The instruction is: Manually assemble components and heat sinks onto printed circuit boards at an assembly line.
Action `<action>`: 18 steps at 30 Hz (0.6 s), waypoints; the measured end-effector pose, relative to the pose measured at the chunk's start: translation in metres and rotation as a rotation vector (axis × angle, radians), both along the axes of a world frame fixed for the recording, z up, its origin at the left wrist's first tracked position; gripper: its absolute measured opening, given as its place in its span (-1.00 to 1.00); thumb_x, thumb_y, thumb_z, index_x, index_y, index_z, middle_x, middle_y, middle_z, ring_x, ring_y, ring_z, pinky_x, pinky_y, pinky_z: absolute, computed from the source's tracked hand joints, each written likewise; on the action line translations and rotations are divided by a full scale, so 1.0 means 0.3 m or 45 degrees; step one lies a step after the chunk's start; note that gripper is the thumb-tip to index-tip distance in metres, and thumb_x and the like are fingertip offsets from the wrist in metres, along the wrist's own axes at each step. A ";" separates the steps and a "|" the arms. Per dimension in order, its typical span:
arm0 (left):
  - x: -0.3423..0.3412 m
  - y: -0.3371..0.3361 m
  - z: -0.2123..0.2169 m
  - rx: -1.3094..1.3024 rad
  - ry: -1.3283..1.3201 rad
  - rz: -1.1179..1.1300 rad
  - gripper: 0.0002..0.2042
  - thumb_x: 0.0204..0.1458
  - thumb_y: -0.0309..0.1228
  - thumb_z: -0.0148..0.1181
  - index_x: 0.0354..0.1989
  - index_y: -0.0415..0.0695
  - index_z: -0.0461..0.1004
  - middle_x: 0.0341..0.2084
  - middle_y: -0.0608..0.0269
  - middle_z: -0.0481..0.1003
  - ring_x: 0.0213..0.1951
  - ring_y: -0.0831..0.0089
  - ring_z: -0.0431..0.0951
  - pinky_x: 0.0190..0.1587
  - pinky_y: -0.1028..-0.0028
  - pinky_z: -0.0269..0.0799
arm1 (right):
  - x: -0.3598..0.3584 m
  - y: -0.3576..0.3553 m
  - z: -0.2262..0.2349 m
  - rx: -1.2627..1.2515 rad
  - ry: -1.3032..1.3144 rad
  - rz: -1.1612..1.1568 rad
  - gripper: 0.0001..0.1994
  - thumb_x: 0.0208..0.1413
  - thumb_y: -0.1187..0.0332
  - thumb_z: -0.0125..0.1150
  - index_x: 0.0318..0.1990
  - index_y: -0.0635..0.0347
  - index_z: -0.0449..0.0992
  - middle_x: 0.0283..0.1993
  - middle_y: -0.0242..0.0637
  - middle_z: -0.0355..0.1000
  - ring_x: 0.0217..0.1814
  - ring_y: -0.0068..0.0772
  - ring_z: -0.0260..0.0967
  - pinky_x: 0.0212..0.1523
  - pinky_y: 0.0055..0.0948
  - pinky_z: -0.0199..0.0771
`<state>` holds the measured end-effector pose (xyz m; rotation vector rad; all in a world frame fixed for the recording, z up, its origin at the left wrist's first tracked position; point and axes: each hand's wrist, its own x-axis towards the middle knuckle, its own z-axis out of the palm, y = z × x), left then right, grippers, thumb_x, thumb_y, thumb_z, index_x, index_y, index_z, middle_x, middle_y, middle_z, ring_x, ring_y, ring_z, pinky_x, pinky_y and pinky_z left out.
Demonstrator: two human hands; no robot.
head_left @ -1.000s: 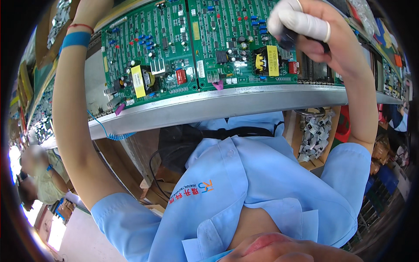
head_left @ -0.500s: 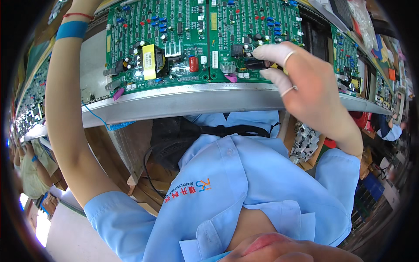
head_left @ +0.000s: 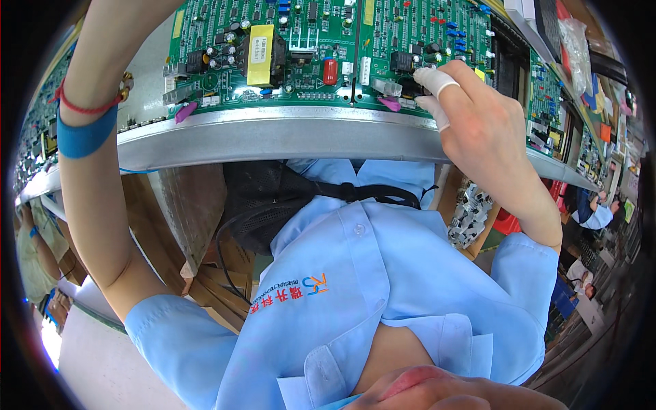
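My right hand [head_left: 482, 119] is over the near edge of the right-hand green circuit board [head_left: 377, 58]. White finger cots cover its thumb and forefinger, which close round a black cylindrical capacitor [head_left: 411, 87]. Beside the capacitor are a clear plastic block [head_left: 386, 87] and a pink-purple tab [head_left: 390, 104]. My left hand [head_left: 133, 31] reaches up past the left-hand circuit board [head_left: 210, 82]; the top edge cuts off its fingers. That board carries a yellow-wrapped transformer [head_left: 260, 56] and a red block capacitor [head_left: 331, 71].
A metal rail [head_left: 273, 133] runs along the near side of the boards. Below it hangs a black mesh bag [head_left: 256, 205] with a cord. A box of shiny metal parts [head_left: 471, 215] stands lower right. Other people work at the far left and right.
My right finger and thumb have closed in on the black capacitor. My left arm is bent more, and more of its hand shows. The boards sit further right and higher in view.
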<state>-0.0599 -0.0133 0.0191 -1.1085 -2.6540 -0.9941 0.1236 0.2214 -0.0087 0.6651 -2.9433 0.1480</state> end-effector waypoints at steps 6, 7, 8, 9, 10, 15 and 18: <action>0.125 0.047 0.036 -0.037 -0.075 0.047 -0.86 -0.01 -0.53 0.36 -0.30 -0.23 0.54 -0.39 0.29 0.49 -0.29 0.51 0.50 -0.15 0.49 0.40 | -0.007 0.014 0.013 0.104 0.010 -0.005 -0.80 -0.03 0.40 0.26 -0.23 0.22 0.49 -0.34 -0.27 0.38 -0.45 -0.26 0.46 -0.55 -0.31 0.42; 0.152 0.052 0.041 -0.075 -0.014 -0.018 -0.86 -0.03 -0.52 0.37 -0.31 -0.22 0.54 -0.39 0.29 0.48 -0.28 0.49 0.49 -0.13 0.47 0.37 | -0.009 0.020 0.026 -0.024 0.003 -0.030 -0.71 -0.02 0.39 0.33 -0.10 0.16 0.53 -0.33 -0.27 0.42 -0.46 -0.31 0.44 -0.51 -0.34 0.42; 0.179 0.059 0.045 -0.113 0.045 -0.086 -0.85 -0.05 -0.50 0.38 -0.32 -0.21 0.55 -0.39 0.29 0.47 -0.28 0.48 0.48 -0.11 0.45 0.35 | -0.013 0.030 0.040 -0.153 -0.003 -0.057 -0.60 -0.02 0.38 0.40 0.04 0.09 0.57 -0.32 -0.28 0.47 -0.48 -0.36 0.41 -0.48 -0.38 0.42; 0.208 0.069 0.044 -0.154 0.098 -0.156 -0.84 -0.06 -0.49 0.40 -0.33 -0.20 0.55 -0.39 0.30 0.46 -0.27 0.46 0.47 -0.10 0.44 0.32 | -0.021 0.049 0.049 -0.333 0.056 -0.081 -0.57 -0.02 0.34 0.43 0.07 0.03 0.57 -0.36 -0.34 0.47 -0.48 -0.50 0.36 -0.43 -0.43 0.41; 0.242 0.075 0.050 -0.196 0.152 -0.218 -0.84 -0.08 -0.48 0.41 -0.34 -0.18 0.56 -0.39 0.30 0.45 -0.27 0.45 0.47 -0.08 0.42 0.30 | -0.013 0.081 0.104 -0.150 -0.232 -0.331 -0.60 0.01 0.34 0.43 0.06 0.02 0.58 -0.34 -0.44 0.49 -0.42 -0.62 0.37 -0.40 -0.50 0.40; 0.345 0.228 0.089 -0.395 -0.054 -0.391 -0.89 -0.13 -0.49 0.37 -0.42 -0.14 0.56 -0.29 0.20 0.38 -0.14 0.28 0.39 0.06 0.18 0.06 | -0.033 0.123 0.172 -0.797 -0.426 -0.657 -0.67 0.07 0.45 0.35 0.01 0.28 0.52 -0.29 -0.37 0.46 -0.39 -0.63 0.32 -0.38 -0.58 0.35; 0.355 0.279 -0.001 -0.395 0.107 -0.523 -0.93 -0.12 -0.51 0.30 -0.44 -0.15 0.56 -0.24 0.14 0.37 -0.07 0.22 0.38 0.11 0.15 0.04 | -0.013 0.183 0.134 -0.928 -0.359 -0.486 -0.68 0.08 0.56 0.21 0.02 0.31 0.49 -0.13 -0.32 0.43 -0.11 -0.60 0.32 -0.10 -0.59 0.36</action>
